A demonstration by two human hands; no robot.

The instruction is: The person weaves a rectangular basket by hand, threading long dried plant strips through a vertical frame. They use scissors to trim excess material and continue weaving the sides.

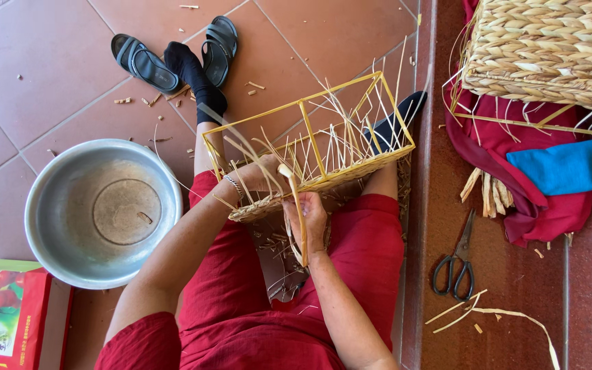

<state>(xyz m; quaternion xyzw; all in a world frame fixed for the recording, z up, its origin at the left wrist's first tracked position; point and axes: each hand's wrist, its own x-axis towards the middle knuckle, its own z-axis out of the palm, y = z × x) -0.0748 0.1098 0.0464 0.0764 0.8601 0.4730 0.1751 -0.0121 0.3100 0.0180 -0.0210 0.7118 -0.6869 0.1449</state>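
At the far left, a red and green printed box [8, 312] sits at the frame edge. Beside it, a round metal basin [103, 211] rests on the terracotta floor tiles [29, 82]. Beyond the basin, 2 black sandals [146, 64] lie near a foot in a black sock [196, 77].

At centre, a yellow wire basket frame [323, 133] rests across the lap of the person in red clothing. A woven straw band runs along its lower edge, and loose straw strands [310, 147] stand up inside it.

The left hand [258, 177], with a bracelet at the wrist, rests on the woven edge at the frame's near left corner; fingers are curled closed on the weave. The right hand [307, 218] is just below the frame edge, fingers closed around a straw strand [298, 205] that runs up toward the weave.

To the right, on the dark red step [508, 336], black-handled scissors [458, 264] lie among straw offcuts. Further right, a finished woven basket [549, 48] sits above red cloth [515, 178] and a blue cloth [558, 166].
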